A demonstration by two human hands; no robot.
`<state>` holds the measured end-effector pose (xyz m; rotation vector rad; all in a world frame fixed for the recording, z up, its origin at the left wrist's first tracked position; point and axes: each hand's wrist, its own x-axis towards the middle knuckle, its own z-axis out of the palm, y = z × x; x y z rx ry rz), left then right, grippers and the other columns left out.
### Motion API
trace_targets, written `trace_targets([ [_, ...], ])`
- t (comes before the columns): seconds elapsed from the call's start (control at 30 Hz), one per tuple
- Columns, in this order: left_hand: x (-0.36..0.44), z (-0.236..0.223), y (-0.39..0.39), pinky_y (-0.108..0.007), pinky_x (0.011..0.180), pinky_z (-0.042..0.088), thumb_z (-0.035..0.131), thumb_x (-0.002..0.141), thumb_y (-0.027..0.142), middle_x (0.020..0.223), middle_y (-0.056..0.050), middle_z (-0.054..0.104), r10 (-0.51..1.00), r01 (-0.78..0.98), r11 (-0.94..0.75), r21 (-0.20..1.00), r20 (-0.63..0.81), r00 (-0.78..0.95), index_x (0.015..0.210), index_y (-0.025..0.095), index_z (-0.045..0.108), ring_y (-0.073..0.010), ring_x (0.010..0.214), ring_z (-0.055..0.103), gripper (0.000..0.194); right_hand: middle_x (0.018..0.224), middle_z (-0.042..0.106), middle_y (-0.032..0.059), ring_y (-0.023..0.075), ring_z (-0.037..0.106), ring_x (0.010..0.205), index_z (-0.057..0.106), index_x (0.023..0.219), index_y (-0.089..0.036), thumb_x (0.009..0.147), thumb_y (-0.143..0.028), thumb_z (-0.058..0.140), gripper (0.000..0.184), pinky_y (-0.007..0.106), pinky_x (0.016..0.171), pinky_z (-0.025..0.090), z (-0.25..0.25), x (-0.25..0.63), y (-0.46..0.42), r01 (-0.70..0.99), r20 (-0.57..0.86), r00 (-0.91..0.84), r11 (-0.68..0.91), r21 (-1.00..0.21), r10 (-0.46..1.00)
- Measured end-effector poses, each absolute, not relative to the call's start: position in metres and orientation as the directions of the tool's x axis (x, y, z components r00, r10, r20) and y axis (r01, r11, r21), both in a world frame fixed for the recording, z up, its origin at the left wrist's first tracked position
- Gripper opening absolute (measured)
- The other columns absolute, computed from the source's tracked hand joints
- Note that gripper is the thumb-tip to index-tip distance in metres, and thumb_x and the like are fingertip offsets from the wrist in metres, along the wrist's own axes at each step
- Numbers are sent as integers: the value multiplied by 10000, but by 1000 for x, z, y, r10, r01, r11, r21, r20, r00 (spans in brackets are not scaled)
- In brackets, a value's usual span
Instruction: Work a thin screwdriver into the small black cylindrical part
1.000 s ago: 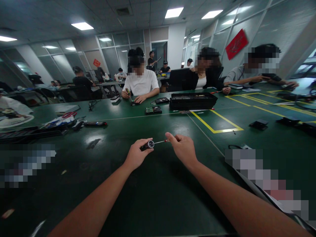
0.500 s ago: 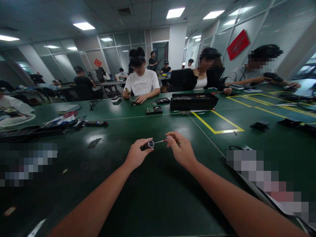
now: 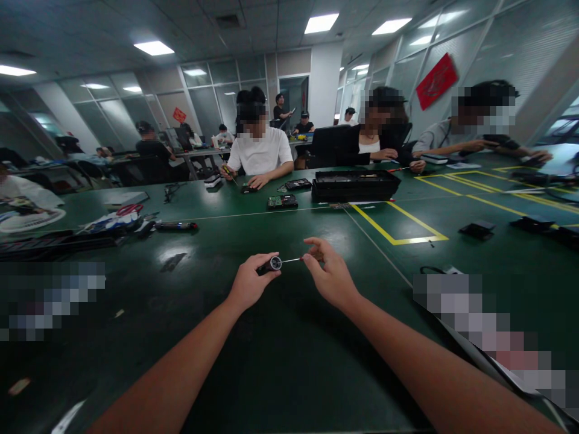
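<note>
My left hand (image 3: 248, 283) is closed round a small dark cylinder with a silver end (image 3: 273, 263), held just above the green table (image 3: 280, 361). My right hand (image 3: 329, 272) pinches a thin screwdriver (image 3: 294, 260) by its red handle. The metal shaft points left, and its tip meets the silver end of the cylinder. Both forearms reach in from the bottom edge.
A black tray (image 3: 353, 184) stands beyond a yellow taped rectangle (image 3: 398, 224). A circuit board (image 3: 281, 201) lies in front of a person in a white shirt. Red scissors (image 3: 127, 210) and tools lie at the left. Small black parts (image 3: 476, 229) lie at the right.
My right hand has lifted slightly and its fingers have shifted on the screwdriver handle. The left hand and the cylinder have stayed in place.
</note>
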<state>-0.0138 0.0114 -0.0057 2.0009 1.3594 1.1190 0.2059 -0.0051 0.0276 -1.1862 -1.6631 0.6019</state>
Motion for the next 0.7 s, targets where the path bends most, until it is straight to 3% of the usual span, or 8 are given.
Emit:
trace_targets([
  [0.17,-13,-5,11,-420,1058,420,761,799,160,1196,-35,688,912,540,-404,738,368,180,1223,292,687,-225,1136,607,451,795,695,25,188,609,625,660,1066,-229,997,-478,411,358,316,587,419,27,206,-3,467,380,-57,361,-807,923],
  [0.27,-12,-4,10,-434,1065,416,761,800,160,1210,-32,685,913,551,-402,731,361,189,1233,305,681,-231,1152,600,463,794,694,18,181,594,591,621,1153,-231,985,-417,443,307,313,566,414,29,206,-4,455,390,-73,379,-806,918],
  [0.37,-13,-4,11,-441,1064,416,759,802,157,1212,-35,687,912,569,-405,716,361,195,1235,303,680,-235,1151,598,463,835,686,25,192,629,681,564,1197,-220,954,-344,491,282,315,618,446,30,207,-7,429,404,-108,409,-806,908],
  [0.43,-14,-3,11,-439,1056,420,759,804,154,1210,-36,689,913,588,-399,703,363,186,1232,299,682,-235,1145,599,458,830,677,26,198,637,724,582,1137,-221,951,-369,507,249,314,635,446,31,206,-8,433,393,-140,413,-801,909],
  [0.57,-15,-3,12,-436,1043,426,756,806,147,1206,-40,691,912,607,-395,689,372,171,1231,297,685,-237,1138,601,457,707,632,5,180,577,608,641,945,-228,999,-457,408,331,311,567,375,30,206,-5,492,337,-150,366,-790,929],
  [0.7,-14,-2,11,-440,1034,429,759,806,154,1208,-36,691,912,623,-397,674,363,189,1230,302,685,-242,1135,599,455,798,654,7,180,590,656,575,1089,-229,972,-358,460,209,314,612,412,29,206,-4,429,367,-130,386,-816,921],
])
